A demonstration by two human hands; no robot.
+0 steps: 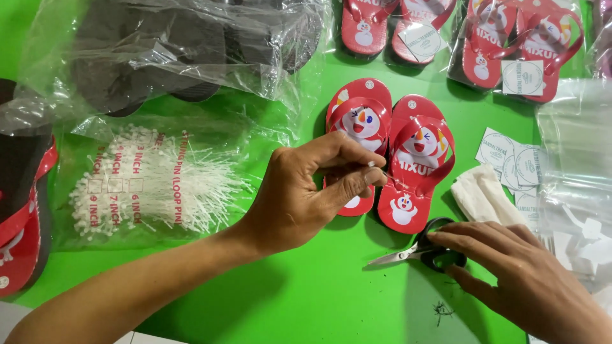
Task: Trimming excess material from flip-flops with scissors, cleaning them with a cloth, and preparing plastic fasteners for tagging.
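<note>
We've got a pair of small red flip-flops (pixel 387 153) lying side by side, toes pointing away from us, on a bright green table (pixel 319 299), roughly in the middle of the view. Each sole has a cartoon snowman face printed on it, red straps with white lettering across the middle, and a little round white sticker up at the toe. The right one also shows a tiny snowman down by the heel.

Our left hand (pixel 306 191) sits over the heel of the left sandal, thumb and forefinger pinched shut on a thin clear plastic loop pin (pixel 381 172) that runs toward the strap of the right sandal. It's super fine, so we can barely make it out.

Our right hand (pixel 516 274) rests flat and open, fingertips touching the black handles of a pair of scissors (pixel 417 251) lying just below the right sandal, blades pointing left.

Further out: a clear bag of white loop pins (pixel 153 185) to the left, a bagged stack of dark sandals (pixel 172 51) above it, 2 more bagged red pairs (pixel 459 32) along the top, round-printed paper labels (pixel 510 162) and a folded white cloth (pixel 481 194) on the right.
</note>
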